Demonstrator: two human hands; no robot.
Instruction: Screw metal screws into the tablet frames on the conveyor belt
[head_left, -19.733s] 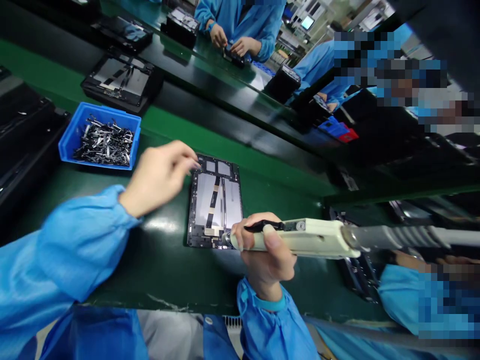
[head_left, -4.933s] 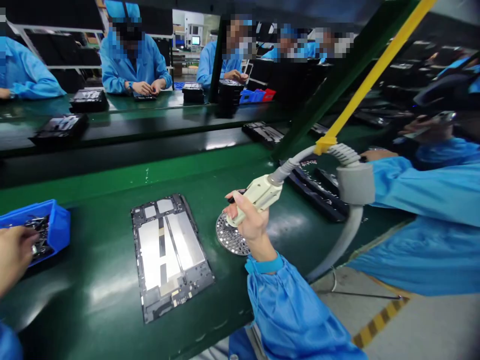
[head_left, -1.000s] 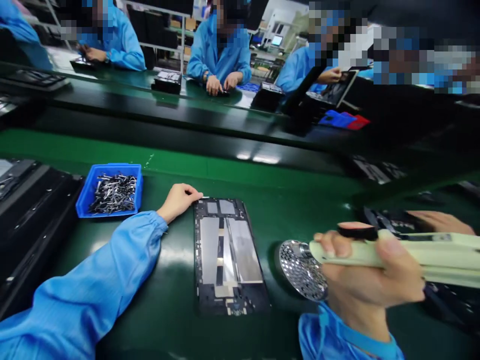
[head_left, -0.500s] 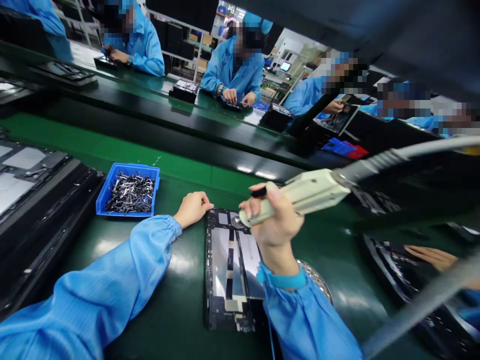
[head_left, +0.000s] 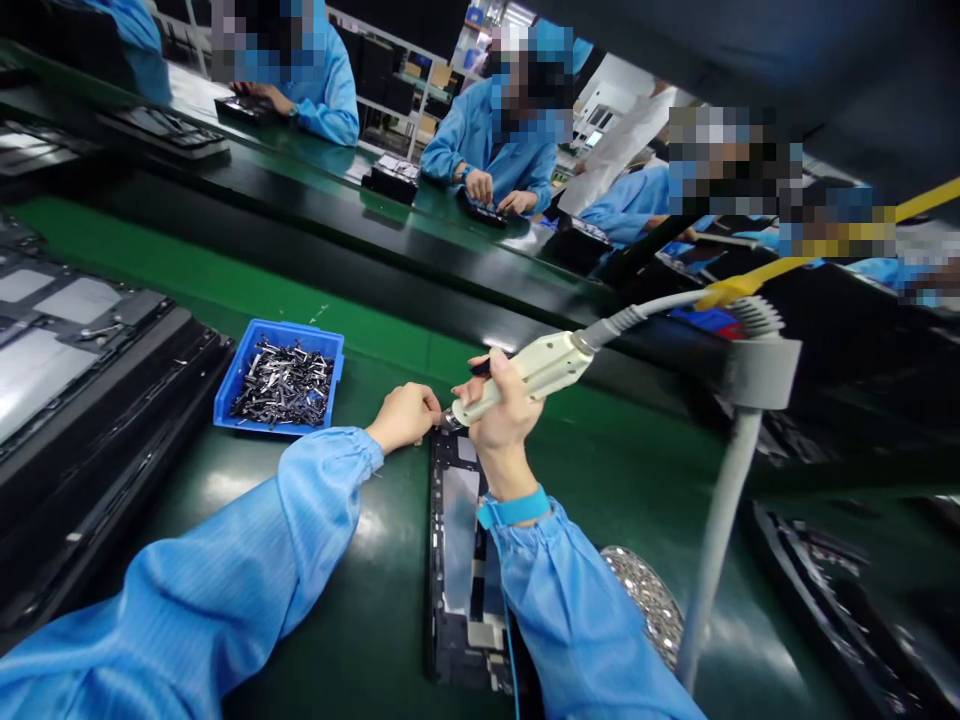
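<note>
Right hand (head_left: 499,410) clenched around a cream electric screwdriver (head_left: 529,368), bit at the tablet frame (head_left: 459,525); left hand (head_left: 405,418) loosely curled, nothing visible in it, on the green workbench (head_left: 360,640); co-workers (head_left: 495,165) opposite.

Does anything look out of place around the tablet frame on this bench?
Yes: a thin blue cord hangs from the right sleeve across the tablet frame. It looks odd because it lies over the work and might snag.

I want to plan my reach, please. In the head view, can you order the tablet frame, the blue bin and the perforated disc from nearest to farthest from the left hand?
From the left hand:
1. Tablet frame: just right of the hand, fingertips at its top end.
2. Blue bin: to the hand's left, holding metal parts.
3. Perforated disc: far lower right on the green bench.
</note>
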